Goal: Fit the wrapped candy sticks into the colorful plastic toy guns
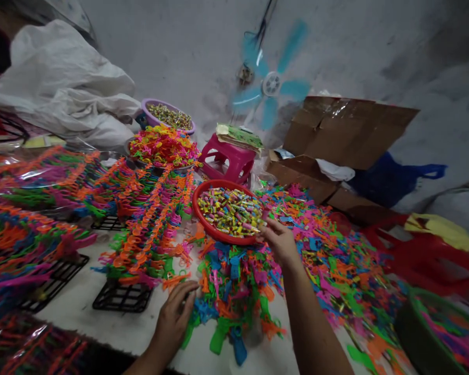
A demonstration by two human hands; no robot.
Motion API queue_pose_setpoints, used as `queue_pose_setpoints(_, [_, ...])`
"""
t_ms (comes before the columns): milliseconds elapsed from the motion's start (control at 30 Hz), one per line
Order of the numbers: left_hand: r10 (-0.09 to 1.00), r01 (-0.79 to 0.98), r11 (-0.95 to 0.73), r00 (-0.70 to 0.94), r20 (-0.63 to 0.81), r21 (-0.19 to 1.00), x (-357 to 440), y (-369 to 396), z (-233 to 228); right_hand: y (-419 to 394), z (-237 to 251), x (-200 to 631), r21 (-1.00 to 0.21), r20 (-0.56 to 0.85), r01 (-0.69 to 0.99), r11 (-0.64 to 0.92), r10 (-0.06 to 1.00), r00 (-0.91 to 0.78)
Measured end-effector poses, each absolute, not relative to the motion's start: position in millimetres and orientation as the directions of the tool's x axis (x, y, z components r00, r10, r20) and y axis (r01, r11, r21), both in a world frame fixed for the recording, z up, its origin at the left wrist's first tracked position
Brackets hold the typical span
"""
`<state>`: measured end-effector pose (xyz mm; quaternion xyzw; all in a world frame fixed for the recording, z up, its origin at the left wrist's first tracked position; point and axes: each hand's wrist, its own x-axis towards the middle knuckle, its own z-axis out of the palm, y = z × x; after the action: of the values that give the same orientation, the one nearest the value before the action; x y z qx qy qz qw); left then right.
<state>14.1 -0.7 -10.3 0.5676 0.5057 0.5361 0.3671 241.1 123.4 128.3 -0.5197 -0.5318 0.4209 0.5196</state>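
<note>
The right hand reaches to the near rim of the red bowl of small coloured tubes, and its fingertips seem pinched on one tube, but this part is too small to be sure. The left hand lies flat with fingers apart on the edge of the heap of plastic toys, holding nothing. Behind are racks of stacked toys, a pink stool, a blurred fan and a cardboard box; the green basin is cut off at the corner

Single head-worn view, looking forward and down, close over a white table, wall beyond
</note>
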Motion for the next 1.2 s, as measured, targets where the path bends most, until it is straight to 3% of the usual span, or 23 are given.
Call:
queue_pose_setpoints(100, [0.99, -0.219, 0.131, -0.025, -0.14, 0.967, 24, 5, 16, 77, 103, 226, -0.987, -0.09, -0.138, -0.084, 0.995, 0.035])
queue_pose_setpoints(200, [0.888, -0.525, 0.459, 0.272, -0.37, 0.717, 25, 15, 35, 41, 72, 215, -0.936, -0.239, -0.234, -0.262, 0.963, -0.122])
queue_pose_setpoints(267, [0.684, -0.456, 0.719, 0.599, -0.417, 0.525, 21, 20, 40, 27, 56, 212, -0.911, -0.295, -0.192, -0.365, 0.902, -0.313])
queue_pose_setpoints(333, [0.442, -0.265, 0.862, 0.81, -0.385, 0.431, 18, 20, 42, 20, 47, 211, -0.907, -0.327, -0.07, -0.416, 0.798, -0.506])
queue_pose_setpoints(400, [0.251, -0.093, 0.912, 0.896, -0.365, 0.4, 18, 17, 40, 18, 46, 211, -0.922, -0.329, 0.05, -0.383, 0.709, -0.623])
queue_pose_setpoints(467, [0.185, -0.031, 0.924, 0.908, -0.376, 0.38, 21, 11, 36, 20, 51, 210, -0.949, -0.291, 0.119, -0.292, 0.664, -0.689])
queue_pose_setpoints(600, [0.329, -0.182, 0.912, 0.859, -0.393, 0.367, 30, 2, 29, 18, 66, 211, -0.979, -0.19, 0.193, -0.069, 0.662, -0.725])
queue_pose_setpoints(733, [0.459, -0.323, 0.87, 0.804, -0.378, 0.372, 33, 1, 29, 10, 71, 211, -0.976, -0.098, 0.214, 0.024, 0.835, -0.541])
queue_pose_setpoints(833, [0.51, -0.357, 0.847, 0.755, -0.411, 0.394, 33, 1, 35, 2, 64, 211, -0.988, -0.046, 0.153, 0.015, 0.92, -0.388])
queue_pose_setpoints(967, [0.473, -0.291, 0.864, 0.748, -0.465, 0.411, 30, -2, 39, -6, 58, 219, -0.986, -0.12, 0.152, -0.071, 0.933, -0.34])
queue_pose_setpoints(1033, [0.492, -0.31, 0.861, 0.709, -0.506, 0.402, 29, -5, 38, -7, 60, 225, -0.986, -0.122, 0.139, -0.09, 0.963, -0.239])
queue_pose_setpoints(1200, [0.728, -0.629, 0.667, 0.438, -0.527, 0.399, 38, -11, 31, -16, 51, 209, -0.989, -0.148, -0.042, -0.143, 0.975, 0.167])
